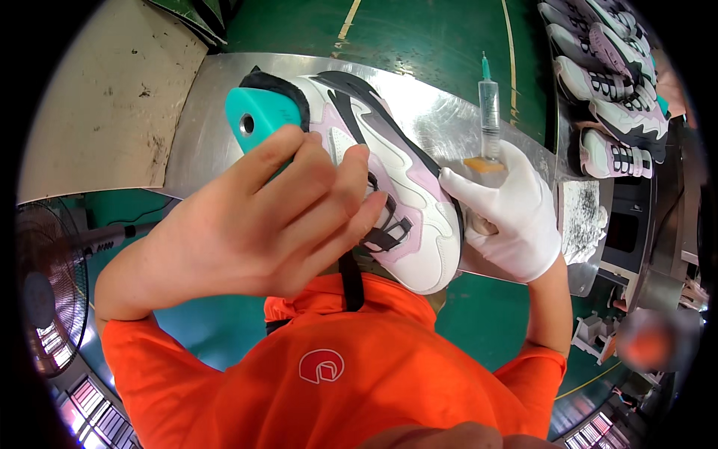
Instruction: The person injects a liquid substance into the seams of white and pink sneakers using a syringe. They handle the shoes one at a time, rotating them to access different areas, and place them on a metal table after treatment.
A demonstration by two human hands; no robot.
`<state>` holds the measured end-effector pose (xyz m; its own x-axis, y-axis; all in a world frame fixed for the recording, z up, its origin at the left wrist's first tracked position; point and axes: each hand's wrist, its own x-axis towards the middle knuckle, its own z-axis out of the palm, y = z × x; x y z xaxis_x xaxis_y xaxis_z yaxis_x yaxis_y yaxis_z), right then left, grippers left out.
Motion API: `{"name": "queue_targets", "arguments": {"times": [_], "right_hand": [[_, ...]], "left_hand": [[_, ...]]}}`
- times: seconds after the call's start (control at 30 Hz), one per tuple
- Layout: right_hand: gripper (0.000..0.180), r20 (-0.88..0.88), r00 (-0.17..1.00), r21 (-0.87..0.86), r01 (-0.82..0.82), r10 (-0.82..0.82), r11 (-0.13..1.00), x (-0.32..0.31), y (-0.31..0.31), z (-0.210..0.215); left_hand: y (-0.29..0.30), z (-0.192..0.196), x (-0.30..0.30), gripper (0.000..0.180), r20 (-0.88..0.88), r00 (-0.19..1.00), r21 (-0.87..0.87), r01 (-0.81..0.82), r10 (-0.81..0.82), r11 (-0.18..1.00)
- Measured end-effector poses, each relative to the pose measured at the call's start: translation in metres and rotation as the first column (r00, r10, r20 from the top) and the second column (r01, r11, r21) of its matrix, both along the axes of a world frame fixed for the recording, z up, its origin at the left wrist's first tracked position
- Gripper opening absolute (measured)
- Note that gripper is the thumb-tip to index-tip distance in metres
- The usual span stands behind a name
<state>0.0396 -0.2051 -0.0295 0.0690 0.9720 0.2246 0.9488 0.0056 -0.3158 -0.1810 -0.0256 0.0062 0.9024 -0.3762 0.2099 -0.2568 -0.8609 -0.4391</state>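
sneaker (389, 179), white and pink on a teal last (258, 116), is gripped by the bare left hand (277, 217), seemingly for steadiness; a syringe (489, 112) is pinched upright in the gloved right hand (512, 217), beside its toe.

Bare left hand, gloved right hand, both raised

The left hand (288, 217) was bare, fingers curled and pressed together in a grip; the right hand (512, 221), in a white glove, was closed in a fist, forearm rising from below.
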Motion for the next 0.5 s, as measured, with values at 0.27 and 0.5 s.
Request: {"name": "queue_targets", "arguments": {"times": [0.27, 0.5], "right_hand": [[0.03, -0.271, 0.96, 0.0, -0.069, 0.066, 0.998, 0.018, -0.027, 0.003], [0.032, -0.262, 0.948, 0.065, 0.205, -0.182, 0.976, 0.015, -0.038, -0.004]], "left_hand": [[-0.002, 0.003, -0.001, 0.04, -0.034, 0.999, -0.02, -0.024, 0.023, 1.0], [-0.004, 0.002, -0.002, 0.039, -0.009, 0.999, -0.037, -0.034, 0.033, 0.999]]}}
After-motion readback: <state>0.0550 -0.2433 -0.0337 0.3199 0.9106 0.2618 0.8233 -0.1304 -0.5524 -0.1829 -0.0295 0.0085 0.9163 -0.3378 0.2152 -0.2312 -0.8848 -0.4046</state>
